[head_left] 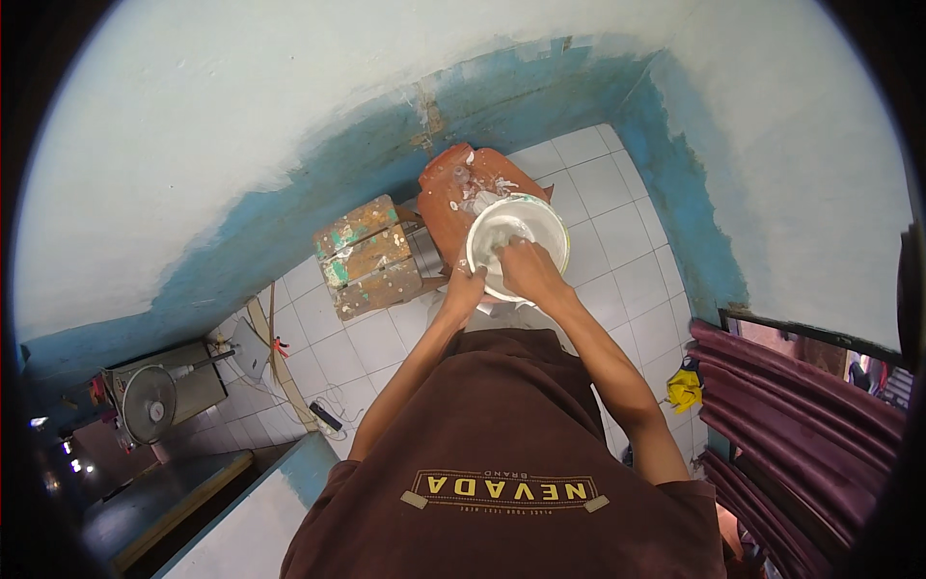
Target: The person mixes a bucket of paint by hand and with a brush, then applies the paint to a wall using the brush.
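- A pale wall (241, 116) with a blue-painted lower band curves beyond both hands, meeting a second wall in a corner to the right of the right hand.
- A white tiled floor (617, 241) spreads beneath and around both hands.
- Dark maroon curtains (791, 405) hang well to the right of the right hand, below it in the picture.
- A paint-spattered wooden stool (371, 256) stands on the floor just to the left of the left hand.
- A reddish-brown plastic stool (458, 193), smeared with white, serves as the surface just beyond the hands, carrying the bucket.
- An electric fan (147, 405) sits well to the left of the left hand, low in the frame.
- A white bucket (550, 222), coated inside with white paste, rests on that surface directly under the right hand.
- The right hand (526, 267) reaches down into the bucket, fingers curled; whether it has hold of anything cannot be told.
- The left hand (465, 287) closes around the bucket's near rim, just left of the right hand.
- A yellow cloth (685, 389) lies on the floor to the right of the right forearm, beside the curtains.
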Demonstrator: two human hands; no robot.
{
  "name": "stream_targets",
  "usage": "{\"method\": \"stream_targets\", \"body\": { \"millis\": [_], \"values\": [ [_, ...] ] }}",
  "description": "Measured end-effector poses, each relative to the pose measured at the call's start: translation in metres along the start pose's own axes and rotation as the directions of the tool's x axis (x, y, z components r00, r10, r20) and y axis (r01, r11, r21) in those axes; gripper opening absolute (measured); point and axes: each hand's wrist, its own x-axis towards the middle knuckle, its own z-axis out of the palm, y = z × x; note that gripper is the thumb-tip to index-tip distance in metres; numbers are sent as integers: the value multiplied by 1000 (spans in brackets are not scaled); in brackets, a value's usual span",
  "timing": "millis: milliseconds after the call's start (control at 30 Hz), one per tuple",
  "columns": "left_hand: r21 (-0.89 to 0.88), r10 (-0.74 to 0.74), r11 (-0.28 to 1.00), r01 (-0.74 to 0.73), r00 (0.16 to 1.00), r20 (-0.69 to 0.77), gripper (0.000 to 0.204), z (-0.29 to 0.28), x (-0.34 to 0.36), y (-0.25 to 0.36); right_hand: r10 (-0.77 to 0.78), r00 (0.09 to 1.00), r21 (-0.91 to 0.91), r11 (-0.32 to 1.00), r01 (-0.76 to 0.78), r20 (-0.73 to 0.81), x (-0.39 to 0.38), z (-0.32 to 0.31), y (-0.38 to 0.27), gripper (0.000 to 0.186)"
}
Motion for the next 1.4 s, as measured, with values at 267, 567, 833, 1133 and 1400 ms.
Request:
{"method": "stream_targets", "body": {
  "millis": [267,567,833,1133,1400],
  "values": [
    [-82,50,995,-50,999,-2,67,-1,0,22,185,974,-76,978,-195,-128,9,-18,26,11],
    [-4,10,1000,-10,999,-30,69,-1,-2,16,65,991,52,996,-72,119,-12,-3,10,20],
    [13,19,1000,-18,1000,-13,69,1,-6,13,86,982,28,996,-83,-169,13,-10,17,23],
    [-12,27,1000,-27,1000,16,69,-3,-1,23,235,972,-72,970,-234,11,-9,-32,11,11],
    [10,11,1000,-11,1000,-23,68,6,-2,13,80,996,72,994,-82,41,-1,-4,3,21]
  ]
}}
